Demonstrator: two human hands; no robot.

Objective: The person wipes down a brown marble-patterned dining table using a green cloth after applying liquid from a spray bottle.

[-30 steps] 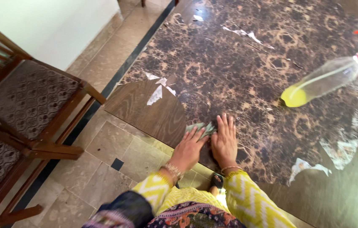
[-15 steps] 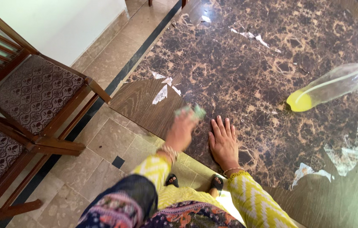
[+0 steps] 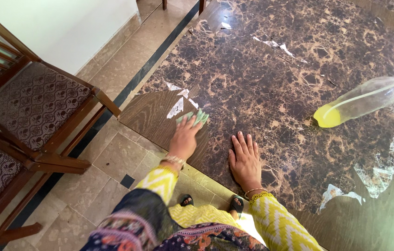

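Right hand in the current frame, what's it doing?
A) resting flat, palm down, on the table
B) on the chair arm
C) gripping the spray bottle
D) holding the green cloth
A: the right hand lies flat with fingers spread on the table, while the cloth is under the left hand and the spray bottle lies untouched farther off.

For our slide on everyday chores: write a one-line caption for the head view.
Left hand presses a green cloth on the marble-patterned table; right hand lies flat, spray bottle lying nearby.
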